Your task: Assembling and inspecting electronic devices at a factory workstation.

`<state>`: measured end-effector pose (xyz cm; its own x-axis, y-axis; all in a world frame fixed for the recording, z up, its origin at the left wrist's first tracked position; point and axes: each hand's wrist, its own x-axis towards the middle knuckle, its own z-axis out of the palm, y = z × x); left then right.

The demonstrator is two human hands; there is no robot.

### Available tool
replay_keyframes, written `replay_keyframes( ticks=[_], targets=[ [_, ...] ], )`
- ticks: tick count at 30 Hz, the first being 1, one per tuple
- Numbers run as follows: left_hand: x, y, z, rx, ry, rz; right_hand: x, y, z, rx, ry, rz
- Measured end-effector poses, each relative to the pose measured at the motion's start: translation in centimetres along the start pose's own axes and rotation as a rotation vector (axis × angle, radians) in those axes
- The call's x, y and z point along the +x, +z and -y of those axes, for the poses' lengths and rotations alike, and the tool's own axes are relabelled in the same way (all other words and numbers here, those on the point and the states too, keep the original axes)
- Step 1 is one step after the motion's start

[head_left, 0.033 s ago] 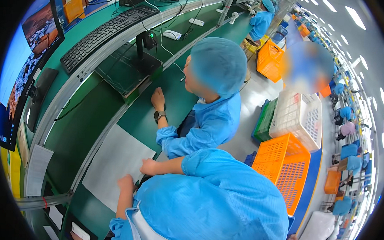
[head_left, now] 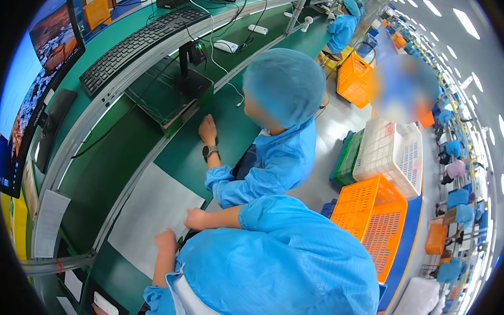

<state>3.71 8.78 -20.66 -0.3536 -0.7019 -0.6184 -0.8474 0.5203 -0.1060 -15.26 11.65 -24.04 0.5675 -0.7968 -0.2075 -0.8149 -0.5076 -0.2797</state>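
Note:
A large white sheet (head_left: 156, 209) lies on the green worktable. My left hand (head_left: 164, 240) rests on its near part with the fingers curled in. Just to the right, my right hand (head_left: 195, 218) is also closed, at the sheet's near right edge. No object shows in either hand; the undersides of the fingers are hidden. A small dark thing between my wrists is too unclear to name. Beyond my right arm sits a co-worker in a blue smock and blue cap (head_left: 285, 86), whose hand (head_left: 207, 128), with a watch at the wrist, lies on the table.
A metal-framed shelf with a black keyboard (head_left: 139, 48) and a lit monitor (head_left: 43, 89) runs along the left. A black stand (head_left: 188, 83) and cables are below it. Orange crates (head_left: 372, 217), a white crate (head_left: 388, 156) and green crates (head_left: 349, 155) stand on the right.
The co-worker's head has turned a little away and downward, so less of its side shows. My hands and the sheet have stayed in place.

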Motion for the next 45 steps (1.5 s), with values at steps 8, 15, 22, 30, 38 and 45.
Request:
replay_keyframes(
  ticks=[8,15,22,30,38,45],
  targets=[
    [2.1,2.8,-0.1,-0.077,-0.135,-0.047,0.0,0.2,-0.2,0.09,0.11,0.031],
    [2.5,1.9,0.1,-0.039,-0.101,0.03,-0.4,0.3,-0.6,0.113,0.134,-0.038],
    [3.4,3.2,1.0,-0.029,0.009,0.056,0.0,0.6,-0.7,0.029,0.121,-0.019],
    [3.4,3.0,0.8,-0.051,-0.012,0.085,-0.1,0.4,-0.8,0.081,0.162,0.072],
    [3.0,2.8,0.2,-0.044,-0.058,0.048,-0.8,0.4,-0.5,0.085,0.181,0.016],
    [3.8,2.2,-0.1,-0.019,-0.071,0.075,-1.6,-1.8,-1.0,0.118,0.123,0.091]
  ],
)
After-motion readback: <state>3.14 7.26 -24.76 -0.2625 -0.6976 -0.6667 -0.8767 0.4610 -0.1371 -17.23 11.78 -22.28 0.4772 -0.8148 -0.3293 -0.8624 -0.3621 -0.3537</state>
